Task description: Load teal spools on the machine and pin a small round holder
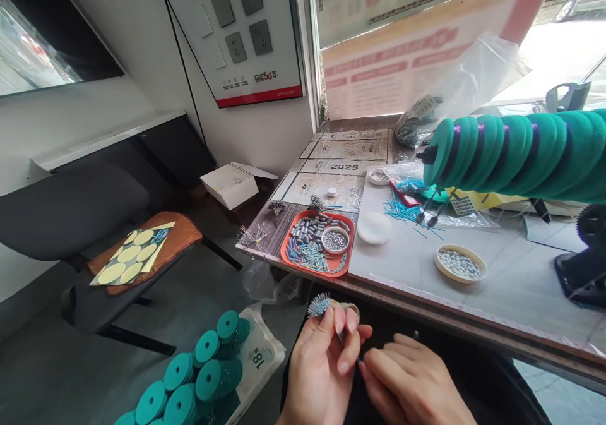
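Note:
My left hand (324, 355) is closed round a bundle of thin blue-grey pins (319, 305), whose many tips fan out past the thumb. A pale rounded edge shows behind its fingers; I cannot tell what it is. My right hand (407, 377) is beside it, fingers curled and thumb pressed in, with a tiny dark blue speck at the fingertips. What it grips is too small to make out. Beyond both hands, an orange tray (284, 251) on the table holds grey cylinders (310, 228), loose blue pieces (307, 256) and a small round dish (348, 243) of tiny metal bits.
On the table (407, 273) are a dish of grey beads (458, 264), a white disc (374, 228), blue sticks (402, 210) and plastic bags. Green discs on a rod (521, 153) jut in from the right. Stacked green spools (207, 349) and a chair (108, 311) stand at left.

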Available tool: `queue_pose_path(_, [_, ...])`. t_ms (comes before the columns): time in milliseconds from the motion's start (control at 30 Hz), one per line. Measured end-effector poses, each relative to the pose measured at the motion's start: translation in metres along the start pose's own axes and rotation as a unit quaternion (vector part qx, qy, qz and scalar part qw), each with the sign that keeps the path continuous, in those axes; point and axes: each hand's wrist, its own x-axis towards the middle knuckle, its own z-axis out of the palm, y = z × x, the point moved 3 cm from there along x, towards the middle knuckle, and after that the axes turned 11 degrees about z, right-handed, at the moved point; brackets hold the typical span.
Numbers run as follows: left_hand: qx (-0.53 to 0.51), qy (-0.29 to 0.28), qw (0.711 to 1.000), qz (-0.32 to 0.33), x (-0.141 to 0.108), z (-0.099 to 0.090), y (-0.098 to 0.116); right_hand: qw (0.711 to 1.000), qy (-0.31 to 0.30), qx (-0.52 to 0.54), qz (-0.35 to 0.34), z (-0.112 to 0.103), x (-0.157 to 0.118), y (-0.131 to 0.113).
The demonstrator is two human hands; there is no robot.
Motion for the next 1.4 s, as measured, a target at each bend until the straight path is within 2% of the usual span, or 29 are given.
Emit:
queue_pose_path(67, [-0.005,0.044,0.999,0.002,0.003,-0.002,0.009,0.999,0.012,0.001,-0.037,-0.003,0.001,-0.004])
queue_pose_path(133, [0.015,0.123,0.990,0.070,0.008,-0.008,0.027,0.999,0.027,0.004,-0.046,-0.005,-0.002,-0.004])
queue_pose_path(200, [0.059,0.157,0.972,0.165,0.012,-0.013,0.044,0.999,0.031,0.013,-0.030,-0.007,-0.005,-0.001])
queue_pose_path(233, [0.091,0.134,0.974,0.161,0.013,-0.015,0.047,0.999,0.023,0.018,-0.014,-0.008,-0.006,0.001])
queue_pose_path(333, [0.185,0.060,0.981,0.019,0.009,-0.025,0.031,0.999,0.015,0.024,0.033,-0.012,-0.005,0.009])
queue_pose_path(400, [0.233,0.034,0.971,-0.033,0.002,-0.032,0.017,0.999,0.015,0.013,0.040,-0.014,-0.003,0.011])
queue_pose_path(500, [0.298,0.002,0.955,-0.003,-0.003,-0.036,0.005,0.999,-0.002,-0.014,0.031,-0.011,-0.003,0.011])
queue_pose_path(633, [0.318,-0.027,0.947,0.020,0.002,-0.034,-0.001,0.998,0.040,-0.017,0.047,-0.001,-0.010,0.011])
queue_pose_path(700, [0.293,-0.036,0.955,0.007,0.004,-0.031,-0.003,0.998,0.037,-0.011,0.050,0.003,-0.011,0.011])
queue_pose_path(833, [0.163,-0.066,0.984,-0.025,0.002,-0.026,-0.007,0.999,0.026,-0.012,0.020,-0.002,-0.005,0.006])
queue_pose_path(867, [0.153,-0.078,0.985,-0.030,0.001,-0.025,-0.007,1.000,0.021,-0.020,0.003,-0.005,-0.002,0.004])
queue_pose_path(933, [0.197,-0.112,0.974,-0.031,-0.002,-0.027,-0.003,0.998,0.014,-0.041,-0.037,-0.015,0.003,0.004])
queue_pose_path(1000, [0.293,-0.160,0.942,-0.020,-0.002,-0.031,0.006,0.993,0.002,-0.074,-0.090,-0.027,0.010,0.009])
queue_pose_path(1067, [0.384,-0.211,0.899,-0.008,-0.002,-0.039,0.017,0.979,-0.027,-0.133,-0.150,-0.042,0.023,0.021])
queue_pose_path(1100, [0.418,-0.234,0.878,-0.010,-0.001,-0.044,0.023,0.967,-0.037,-0.180,-0.178,-0.052,0.032,0.030])
queue_pose_path(1167, [0.458,-0.249,0.853,-0.021,-0.001,-0.056,0.031,0.936,-0.019,-0.258,-0.239,-0.077,0.054,0.050])
queue_pose_path(1267, [0.466,-0.228,0.855,-0.033,-0.002,-0.072,0.038,0.887,0.035,-0.331,-0.319,-0.117,0.089,0.075])
queue_pose_path(1333, [0.453,-0.203,0.867,-0.032,-0.004,-0.078,0.038,0.874,0.066,-0.366,-0.313,-0.135,0.105,0.084])
queue_pose_path(1400, [0.439,-0.177,0.881,-0.028,-0.005,-0.079,0.037,0.882,0.076,-0.383,-0.264,-0.136,0.106,0.083])
